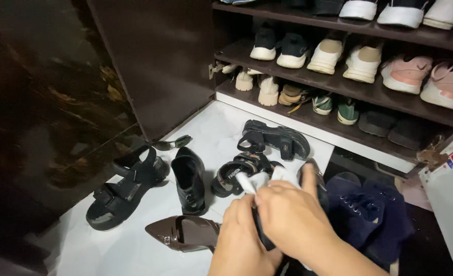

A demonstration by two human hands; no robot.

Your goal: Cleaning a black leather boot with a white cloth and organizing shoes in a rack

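Two hands at lower centre of frame, wiping a dark shoe with a white cloth.

I read this as mid-wipe: my right hand (293,217) has fingers pressed together, pinching the white cloth (259,180) against the dark shoe (316,181); my left hand (241,235) curls around the shoe's lower part, fingers closed on it. Nearby on the white floor (109,245): brown pointed shoe (183,233) lower left, black platform sandal (126,186) further left. Next move, I judge, calls for a steady hold while the cloth shifts to an uncleaned part.
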